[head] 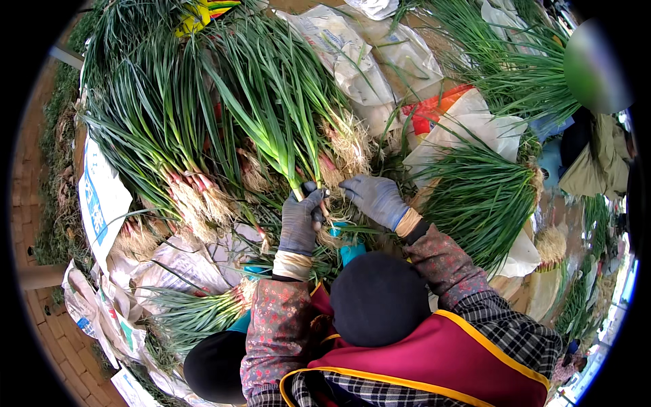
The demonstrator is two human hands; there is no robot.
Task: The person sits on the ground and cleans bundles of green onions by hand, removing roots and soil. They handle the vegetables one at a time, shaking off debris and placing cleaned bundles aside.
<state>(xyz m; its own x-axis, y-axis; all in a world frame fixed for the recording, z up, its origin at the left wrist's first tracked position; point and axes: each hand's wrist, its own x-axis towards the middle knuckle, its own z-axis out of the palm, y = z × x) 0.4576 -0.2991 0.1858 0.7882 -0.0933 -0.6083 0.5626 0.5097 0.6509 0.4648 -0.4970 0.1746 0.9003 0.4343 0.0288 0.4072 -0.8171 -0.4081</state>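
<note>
My left hand (301,219), in a grey glove, grips a few green garlic stalks (294,180) just above their roots. The long leaves of these stalks reach up and away over the pile. My right hand (376,199), also gloved, is at the right of the held stalks, with its fingertips near their pale root ends. Whether those fingers pinch a thin root or leaf cannot be made out. Close ahead lies a large heap of green garlic (173,127) with reddish bases and whitish roots (196,198). Another rooted bunch (348,142) rests just beyond my right hand.
A bundle of green garlic (473,198) lies at the right, its roots facing right. A smaller bunch (208,310) is by my lower left. White woven sacks (351,56) spread beneath and beyond. My dark-clad knees (379,300) rise close below my hands. Brick paving (56,341) borders the left.
</note>
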